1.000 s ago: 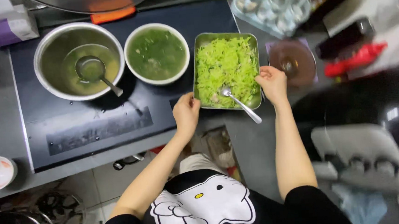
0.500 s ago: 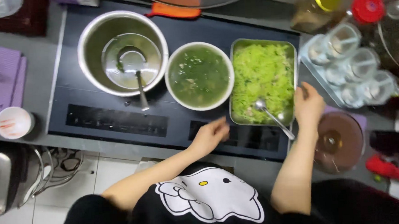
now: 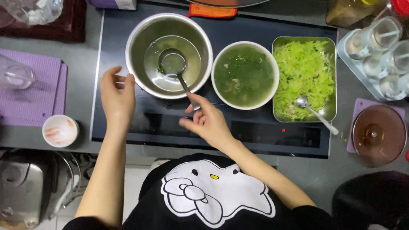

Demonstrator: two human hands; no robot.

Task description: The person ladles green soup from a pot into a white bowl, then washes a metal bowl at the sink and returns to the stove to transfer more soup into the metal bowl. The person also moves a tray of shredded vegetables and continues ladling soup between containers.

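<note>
A steel pot (image 3: 136,36) with a little soup left stands on the black cooktop (image 3: 258,135), a ladle (image 3: 173,65) resting inside it. My left hand (image 3: 117,97) hovers open by the pot's left rim, holding nothing. My right hand (image 3: 206,122) is just below the pot, fingers loosely curled at the end of the ladle's handle; whether it grips the handle is unclear. To the right sit a white bowl (image 3: 244,74) of green soup and a steel tray (image 3: 305,78) of shredded cabbage with a spoon (image 3: 315,113) in it.
A purple mat (image 3: 43,106) with a clear measuring cup (image 3: 10,75) lies left, a small white cup (image 3: 59,131) below it. A rice cooker (image 3: 24,187) stands lower left. Right: jars in a tray (image 3: 390,56), a brown glass lid (image 3: 378,135), bottles (image 3: 353,1).
Both hands left the cabbage tray and moved left to the steel pot. The view shifted, bringing the pot to the centre.
</note>
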